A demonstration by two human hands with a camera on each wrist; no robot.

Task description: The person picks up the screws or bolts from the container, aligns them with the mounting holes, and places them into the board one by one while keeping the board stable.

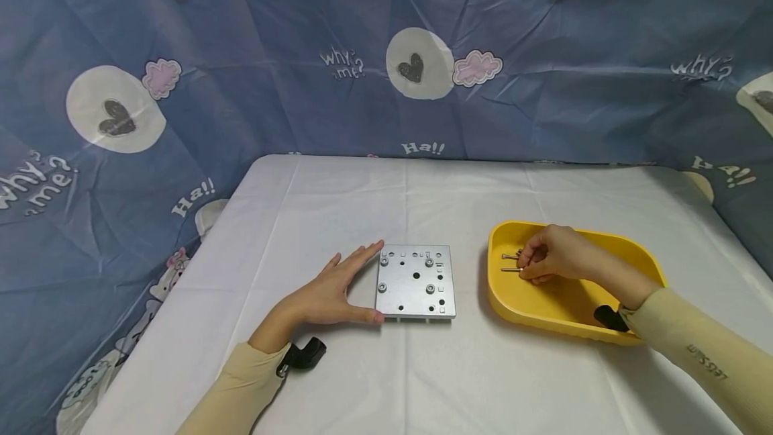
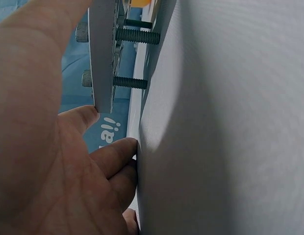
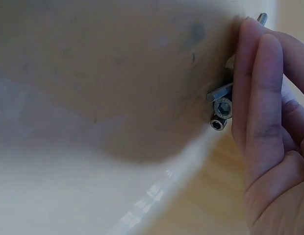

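Observation:
A square silver metal plate (image 1: pixel 406 297) with holes stands on the white table. Several socket-head screws (image 1: pixel 430 288) sit in it, and in the left wrist view their threaded shanks (image 2: pixel 137 35) project beneath. My left hand (image 1: pixel 329 294) is spread at its left side, with the straight index finger at the far corner and the thumb at the near one. Inside the yellow tray (image 1: pixel 507 307), my right hand (image 1: pixel 558 254) pinches a screw (image 1: pixel 510 270) between thumb and fingertips. More screws (image 3: pixel 223 107) lie beside those fingers, partly hidden by them.
White cloth covers the table (image 1: pixel 338 193), and a printed blue curtain (image 1: pixel 338 106) hangs behind it. The tray's raised rim surrounds the right hand. Black wrist mounts (image 1: pixel 306 354) are strapped at both sleeves, the right one over the tray's near wall.

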